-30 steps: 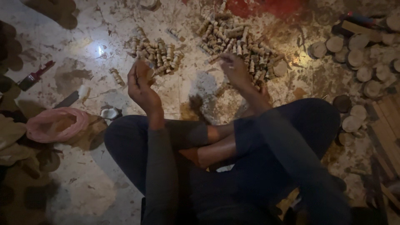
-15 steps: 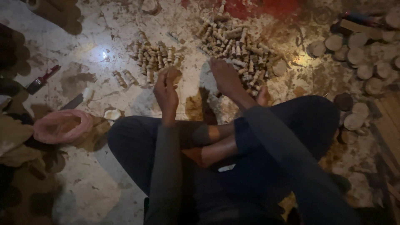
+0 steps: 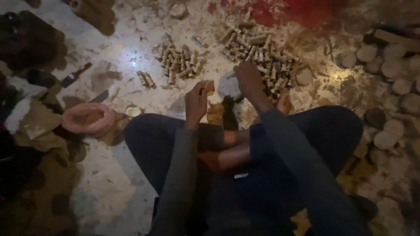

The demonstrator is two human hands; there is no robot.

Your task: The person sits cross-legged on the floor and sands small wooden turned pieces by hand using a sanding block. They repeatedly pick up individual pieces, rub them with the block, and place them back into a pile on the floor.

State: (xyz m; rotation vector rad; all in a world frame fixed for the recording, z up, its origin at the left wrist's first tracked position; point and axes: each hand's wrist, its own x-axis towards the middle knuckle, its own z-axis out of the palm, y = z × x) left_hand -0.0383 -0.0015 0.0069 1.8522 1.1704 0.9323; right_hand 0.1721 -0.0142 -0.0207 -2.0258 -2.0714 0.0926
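Observation:
I sit cross-legged on a dusty floor. My left hand (image 3: 197, 102) is raised in front of my knees and holds a small tan cylindrical piece (image 3: 210, 87) between its fingers. My right hand (image 3: 248, 78) reaches forward, palm down, onto the near edge of a large heap of short tan cylinders (image 3: 258, 48); whether it grips one is hidden. A smaller heap of the same cylinders (image 3: 180, 63) lies to the left, with two loose ones (image 3: 146, 79) beside it. A pale flat stone (image 3: 227, 85) lies between my hands.
A pink bowl (image 3: 87, 118) sits at my left knee, with a small white cup (image 3: 133, 111) beside it. A red-handled tool (image 3: 75, 75) lies further left. Round pale discs (image 3: 385, 61) are stacked at the right. A red patch (image 3: 302, 11) marks the floor at the top.
My left hand drew back from the small heap toward my knees with a piece in it. My right hand moved from mid-air down onto the large heap.

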